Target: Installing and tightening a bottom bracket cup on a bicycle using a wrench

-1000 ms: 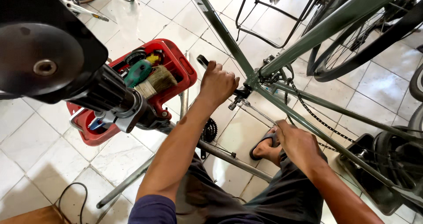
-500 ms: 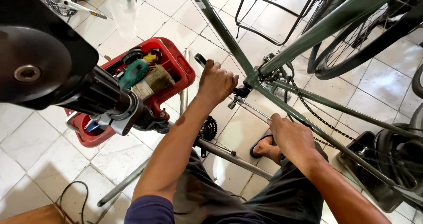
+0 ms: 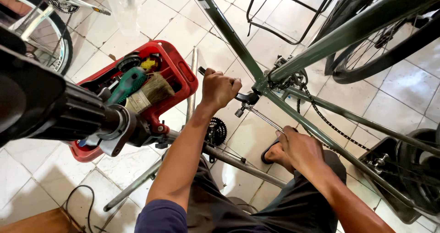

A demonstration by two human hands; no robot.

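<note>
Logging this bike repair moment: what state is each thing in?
left hand: closed around a black tool handle
right hand: resting on the green bike frame
chain: hanging slack
red tool tray: full, holding a brush
bike frame: raised on the repair stand
</note>
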